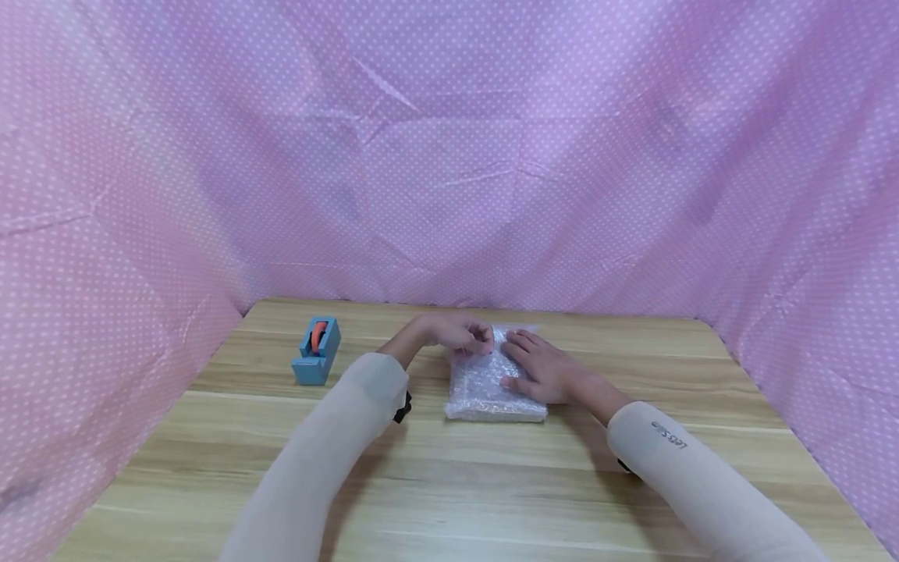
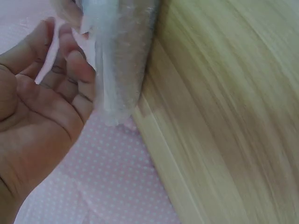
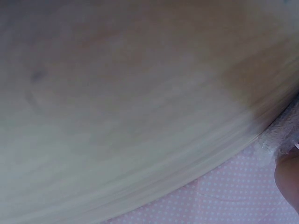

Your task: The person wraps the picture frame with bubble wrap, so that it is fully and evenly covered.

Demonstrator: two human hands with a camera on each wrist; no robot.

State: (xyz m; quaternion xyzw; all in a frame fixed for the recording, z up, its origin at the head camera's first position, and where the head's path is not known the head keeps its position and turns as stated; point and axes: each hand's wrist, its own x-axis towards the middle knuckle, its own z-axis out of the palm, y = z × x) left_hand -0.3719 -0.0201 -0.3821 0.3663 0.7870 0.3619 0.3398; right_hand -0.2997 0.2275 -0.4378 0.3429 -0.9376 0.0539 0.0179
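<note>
A flat package in clear bubble wrap (image 1: 481, 390) lies on the table, its near edge thick and folded. My left hand (image 1: 460, 334) is over its far left part, fingers bent and thumb close to the forefinger. Between those fingers the left wrist view has a narrow pale strip (image 2: 49, 60); I cannot tell whether the hand grips it. My right hand (image 1: 544, 367) rests on the right side of the package with fingers spread and fairly straight. In the right wrist view only a bit of that hand (image 3: 287, 179) shows, beside the wrap's edge (image 3: 280, 135).
A blue tape dispenser (image 1: 316, 367) with an orange core (image 1: 318, 337) stands on the left of the wooden table (image 1: 449, 499). Pink cloth with white dots (image 1: 449, 156) hangs behind the table and along both sides.
</note>
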